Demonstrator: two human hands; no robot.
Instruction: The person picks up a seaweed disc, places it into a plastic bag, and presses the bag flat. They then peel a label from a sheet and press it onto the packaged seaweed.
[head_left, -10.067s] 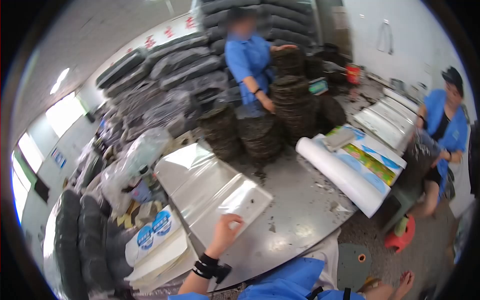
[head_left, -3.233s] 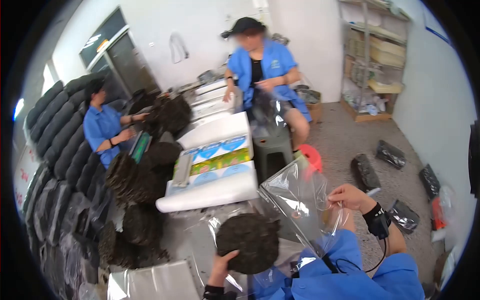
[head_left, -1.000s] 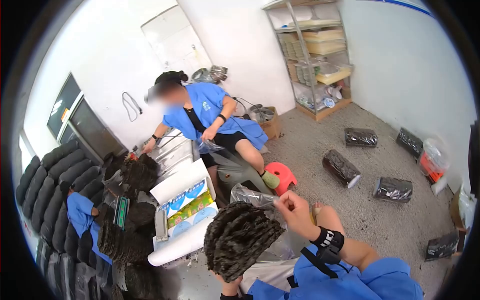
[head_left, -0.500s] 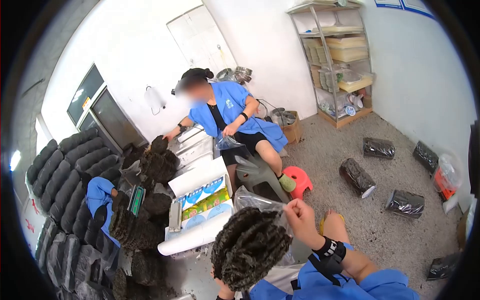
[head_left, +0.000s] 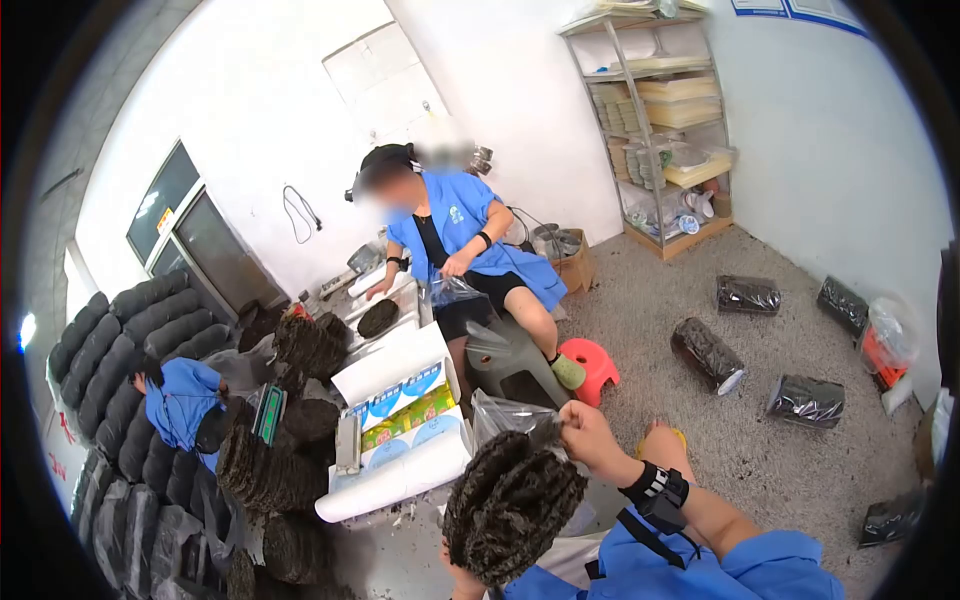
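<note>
A thick bundle of dark dried seaweed rounds (head_left: 515, 510) is tilted in front of me. My left hand (head_left: 462, 575) is closed on it from below and the left, with most of its fingers hidden. At its upper right edge, my right hand (head_left: 588, 436) pinches the rim of a clear plastic bag (head_left: 505, 415). The bag opens behind the seaweed and partly surrounds it. Close by on the left lies an opened white carton (head_left: 405, 470) with green and yellow packets (head_left: 408, 418) inside.
Across the table, a co-worker in blue (head_left: 455, 215) holds a clear bag near one dark round (head_left: 378, 318). Seaweed stacks (head_left: 265, 470) and a green-display scale (head_left: 268, 413) stand left, before another person (head_left: 185, 400). Packed bundles (head_left: 707, 355) and a red stool (head_left: 592, 370) are on the floor.
The seaweed bundle has shifted slightly right and down, nearer my right hand. The co-worker's hand has moved from the stack to the white surface, where a dark round now lies.
</note>
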